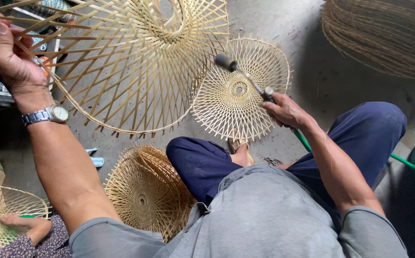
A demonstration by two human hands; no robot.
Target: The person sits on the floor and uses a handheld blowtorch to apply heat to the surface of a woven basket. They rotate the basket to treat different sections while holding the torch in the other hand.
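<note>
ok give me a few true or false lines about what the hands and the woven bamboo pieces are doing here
1. The left hand grips the rim of the large bamboo frame. True.
2. The right hand is empty. False: it holds a slim tool with a dark head.
3. A wristwatch sits on the right wrist. False: it is on the left.
4. A smaller round woven frame lies on the floor. True.
5. Another person's hand shows at lower left. True.

Grey concrete floor (312, 43) — stained, evenly daylit.
</note>
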